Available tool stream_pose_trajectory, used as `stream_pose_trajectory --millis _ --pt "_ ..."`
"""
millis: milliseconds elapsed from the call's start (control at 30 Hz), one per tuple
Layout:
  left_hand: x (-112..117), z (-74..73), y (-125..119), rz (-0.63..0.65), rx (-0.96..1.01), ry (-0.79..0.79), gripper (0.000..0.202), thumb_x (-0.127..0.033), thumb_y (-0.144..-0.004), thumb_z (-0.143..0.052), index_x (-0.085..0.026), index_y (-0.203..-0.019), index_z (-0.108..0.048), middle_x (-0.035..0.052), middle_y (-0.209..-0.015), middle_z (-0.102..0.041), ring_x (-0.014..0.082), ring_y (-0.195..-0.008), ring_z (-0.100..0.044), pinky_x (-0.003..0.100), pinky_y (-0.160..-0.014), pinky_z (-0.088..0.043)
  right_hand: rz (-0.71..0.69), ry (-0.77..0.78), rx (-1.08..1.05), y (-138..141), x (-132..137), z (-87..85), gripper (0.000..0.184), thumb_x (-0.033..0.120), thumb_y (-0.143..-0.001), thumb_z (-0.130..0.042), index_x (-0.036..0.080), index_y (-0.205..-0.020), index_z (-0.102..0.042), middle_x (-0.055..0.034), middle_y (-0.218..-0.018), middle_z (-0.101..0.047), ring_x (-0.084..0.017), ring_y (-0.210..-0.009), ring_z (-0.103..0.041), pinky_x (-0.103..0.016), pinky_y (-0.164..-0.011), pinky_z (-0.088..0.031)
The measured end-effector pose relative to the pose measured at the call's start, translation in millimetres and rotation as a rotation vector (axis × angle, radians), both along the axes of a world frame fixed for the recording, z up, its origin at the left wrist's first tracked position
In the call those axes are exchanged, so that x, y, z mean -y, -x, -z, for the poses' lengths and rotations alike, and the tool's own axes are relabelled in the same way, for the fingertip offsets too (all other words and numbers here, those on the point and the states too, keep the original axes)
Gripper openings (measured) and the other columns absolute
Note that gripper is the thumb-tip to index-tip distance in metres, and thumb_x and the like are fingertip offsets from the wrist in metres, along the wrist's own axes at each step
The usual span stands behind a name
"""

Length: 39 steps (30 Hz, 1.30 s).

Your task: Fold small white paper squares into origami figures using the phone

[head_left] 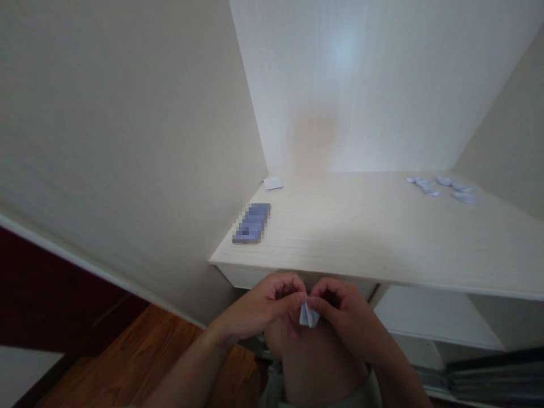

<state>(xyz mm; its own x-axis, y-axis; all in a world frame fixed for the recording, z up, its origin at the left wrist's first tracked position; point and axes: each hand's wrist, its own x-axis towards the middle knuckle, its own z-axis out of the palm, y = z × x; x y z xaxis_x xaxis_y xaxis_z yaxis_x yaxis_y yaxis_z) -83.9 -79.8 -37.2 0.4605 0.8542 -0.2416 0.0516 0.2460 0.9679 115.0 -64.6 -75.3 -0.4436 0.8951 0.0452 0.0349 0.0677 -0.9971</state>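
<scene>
A small piece of folded white paper [309, 317] is pinched between my two hands, in front of the desk edge and above my legs. My left hand [278, 300] grips its upper left part between thumb and curled fingers. From the other side, my right hand [340, 303] pinches the upper right part with thumb and fingers. The two thumb tips nearly meet at the top of the paper. Creases run down its lower part, which hangs below the thumbs.
On the pale desk [340, 226], a pixelated bluish phone-like slab [253, 222] lies at the left. A white paper piece [273, 183] sits in the back left corner, and several folded white paper pieces [425, 186] lie at the back right. Open shelves [437, 317] are below right.
</scene>
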Motion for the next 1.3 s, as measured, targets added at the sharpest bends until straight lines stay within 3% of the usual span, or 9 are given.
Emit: stream_pose_trajectory --millis 167,400,600,767,900,1067,1300 --pt "1 7.2 -3 -0.124 0.137 0.026 0.023 -0.037 -0.086 -0.075 -0.016 -0.088 -0.066 0.0010 -0.079 -0.064 0.0111 -0.066 -0.062 0.020 -0.060 -0.052 0.068 0.061 -0.065 2 0 -4.3 0.015 0.032 -0.085 -0.072 0.020 -0.077 -0.071 -0.0006 -0.072 -0.067 -0.016 -0.067 -0.057 -0.029 -0.065 -0.043" --pt "6 12.0 -16 -0.267 0.408 0.035 0.017 -0.029 -0.087 -0.076 -0.014 -0.088 -0.068 0.0021 -0.081 -0.064 0.0106 -0.072 -0.063 0.019 -0.066 -0.055 0.027 0.202 -0.218 -6 2 -1.6 0.024 0.040 -0.082 -0.077 0.019 -0.078 -0.066 0.0031 -0.069 -0.058 -0.011 -0.059 -0.046 -0.025 -0.056 -0.034" --pt "8 20.4 -12 -0.265 0.364 0.049 0.017 -0.030 -0.088 -0.073 -0.013 -0.092 -0.070 0.0042 -0.082 -0.066 0.0132 -0.070 -0.062 0.025 -0.062 -0.060 0.100 0.054 -0.146 -3 9 -5.3 0.014 0.032 -0.088 -0.069 0.020 -0.080 -0.067 0.0007 -0.075 -0.064 -0.015 -0.070 -0.055 -0.027 -0.065 -0.041" --pt "8 15.5 -11 -0.270 0.273 -0.013 0.017 -0.027 -0.083 -0.079 -0.012 -0.082 -0.072 0.0046 -0.076 -0.068 0.0132 -0.068 -0.065 0.023 -0.061 -0.058 0.156 0.014 -0.137 2 13 -7.6 0.011 0.028 -0.087 -0.069 0.021 -0.079 -0.067 0.0007 -0.075 -0.065 -0.016 -0.073 -0.057 -0.028 -0.068 -0.043" --pt "11 13.5 -16 -0.303 0.279 -0.020 0.020 -0.030 -0.081 -0.080 -0.012 -0.081 -0.072 0.0039 -0.074 -0.068 0.0135 -0.066 -0.066 0.023 -0.060 -0.058 0.179 0.164 -0.308 11 17 -6.2 0.017 0.036 -0.085 -0.073 0.021 -0.082 -0.068 0.0017 -0.073 -0.063 -0.013 -0.067 -0.054 -0.025 -0.062 -0.042" --pt "17 19.2 -28 -0.446 0.354 0.007 0.022 -0.032 -0.082 -0.080 -0.014 -0.083 -0.066 0.0015 -0.074 -0.067 0.0111 -0.063 -0.063 0.019 -0.057 -0.055 0.184 0.479 -0.658 22 23 -5.8 0.030 0.045 -0.077 -0.082 0.020 -0.084 -0.066 0.0060 -0.060 -0.052 -0.008 -0.051 -0.041 -0.020 -0.045 -0.028" --pt "29 16.5 -40 -0.499 0.423 -0.005 0.026 -0.038 -0.084 -0.076 -0.016 -0.082 -0.063 -0.0019 -0.061 -0.060 0.0101 -0.051 -0.057 0.018 -0.048 -0.051 0.081 0.477 -0.820 18 30 -7.9 0.024 0.031 -0.074 -0.087 0.018 -0.089 -0.074 0.0001 -0.073 -0.067 -0.008 -0.057 -0.053 -0.019 -0.049 -0.035"
